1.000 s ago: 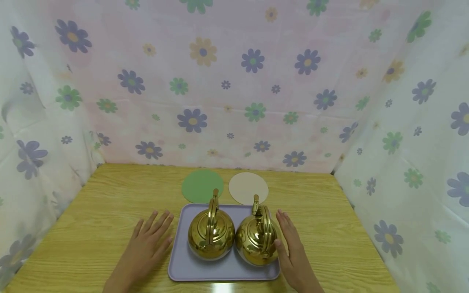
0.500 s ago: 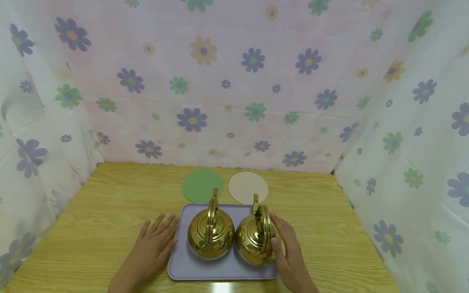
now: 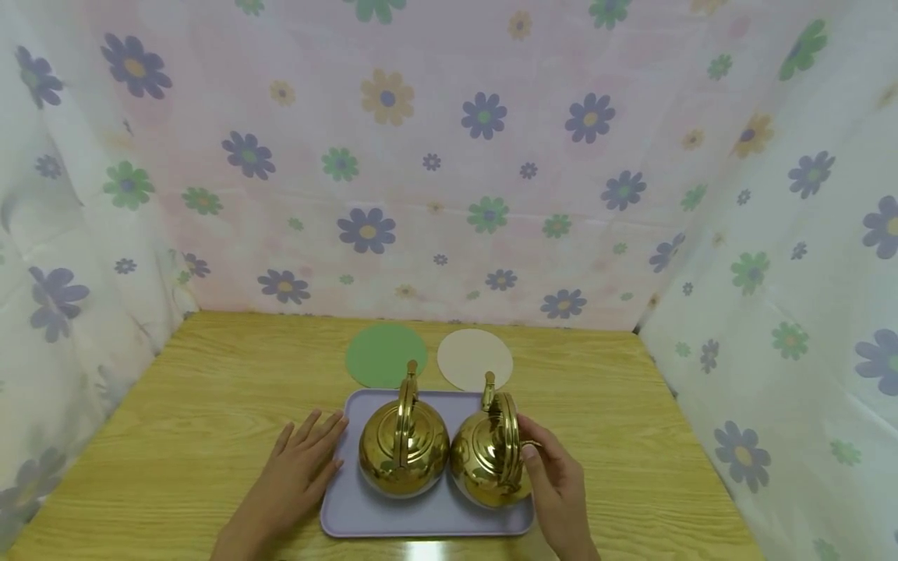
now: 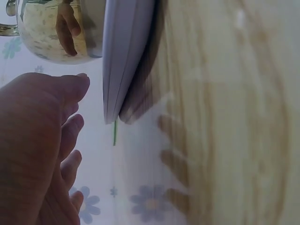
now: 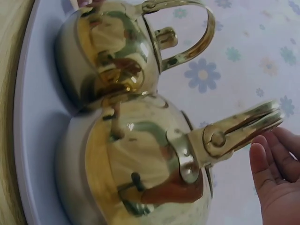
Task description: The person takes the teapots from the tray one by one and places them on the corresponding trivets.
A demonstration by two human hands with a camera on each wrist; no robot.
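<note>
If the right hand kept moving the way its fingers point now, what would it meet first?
Probably the handle of the right kettle: the right hand has its fingertips right beside it, though whether they already touch is unclear.

Wooden table [image 3: 175, 436]: tray [image 3: 428, 518], two mats [image 3: 386, 354].

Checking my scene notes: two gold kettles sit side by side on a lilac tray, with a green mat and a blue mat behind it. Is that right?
Not quite. The mat beside the green mat is cream, not blue, as the head view shows. The rest holds: two gold kettles sit side by side on the lilac tray, mats behind it.
</note>
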